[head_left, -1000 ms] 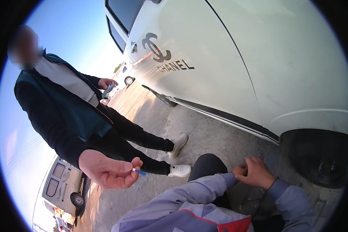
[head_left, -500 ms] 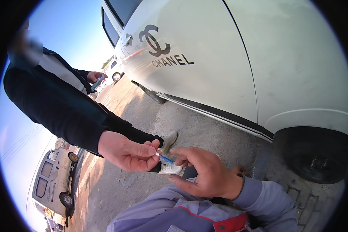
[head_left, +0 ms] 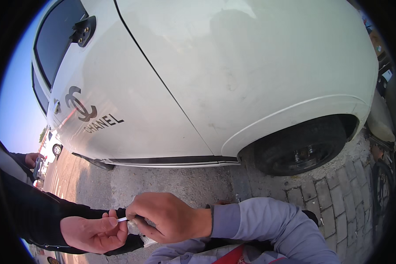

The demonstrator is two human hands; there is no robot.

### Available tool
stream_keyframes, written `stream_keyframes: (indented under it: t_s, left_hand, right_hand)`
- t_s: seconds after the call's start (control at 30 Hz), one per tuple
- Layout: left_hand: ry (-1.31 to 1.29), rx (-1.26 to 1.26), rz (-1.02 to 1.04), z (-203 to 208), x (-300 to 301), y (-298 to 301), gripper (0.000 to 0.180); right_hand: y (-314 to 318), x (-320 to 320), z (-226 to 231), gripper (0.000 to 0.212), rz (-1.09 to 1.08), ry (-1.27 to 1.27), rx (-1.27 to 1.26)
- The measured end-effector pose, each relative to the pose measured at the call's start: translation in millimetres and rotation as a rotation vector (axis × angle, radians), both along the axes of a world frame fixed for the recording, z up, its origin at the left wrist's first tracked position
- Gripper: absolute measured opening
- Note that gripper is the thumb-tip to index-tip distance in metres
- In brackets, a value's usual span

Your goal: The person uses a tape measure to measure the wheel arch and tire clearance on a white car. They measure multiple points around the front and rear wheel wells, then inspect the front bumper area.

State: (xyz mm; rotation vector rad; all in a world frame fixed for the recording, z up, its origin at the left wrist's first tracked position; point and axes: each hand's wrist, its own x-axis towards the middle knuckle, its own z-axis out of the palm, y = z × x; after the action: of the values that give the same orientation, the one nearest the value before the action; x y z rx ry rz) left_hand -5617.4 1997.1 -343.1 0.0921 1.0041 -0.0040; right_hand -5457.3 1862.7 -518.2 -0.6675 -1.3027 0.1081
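Observation:
My right hand (head_left: 165, 218), in a grey-purple sleeve, reaches left with thumb and fingertips closed on one end of a thin cigarette-like stick (head_left: 122, 219). Its white part shows between the hands; the end in my fingers is hidden. Another person's hand (head_left: 94, 233), from a dark sleeve, pinches the opposite end. The two hands nearly touch. Past my right wrist a small skin-coloured bit (head_left: 224, 202) shows, perhaps my left hand; its fingers are covered by my right arm.
A white car (head_left: 198, 88) with dark lettering on its door fills the far side. Its wheel (head_left: 301, 152) stands at the right by paving bricks (head_left: 334, 207). The other person's second hand (head_left: 32, 159) holds a phone-like object (head_left: 38, 166). Another white car (head_left: 53, 145) is farther off.
My right hand has gone from fingers apart beside the stick to closed on its blue end. The view has swung right, showing more of the car's front wheel and the bricks.

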Motion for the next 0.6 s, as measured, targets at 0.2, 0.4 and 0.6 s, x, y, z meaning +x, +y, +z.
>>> stream_keyframes:
  t_s: [0.2, 0.4, 0.6]
  left_hand:
    - [-0.067, 0.14, -0.211, 0.7, 6.8, -1.3, 0.027]
    - [-0.131, 0.385, -0.192, -175.5, 72.2, -11.7, 0.026]
    - [-0.373, 0.753, -0.175, -442.4, 149.3, -64.5, 0.023]
  right_hand:
    - [-19.0, 52.1, -58.7, 0.01, -0.094, -0.036, -0.161]
    - [-28.8, 97.7, -143.9, 0.007, -0.298, -0.172, -0.445]
    - [-72.9, 114.8, -201.1, 0.022, -0.307, -0.338, -0.516]
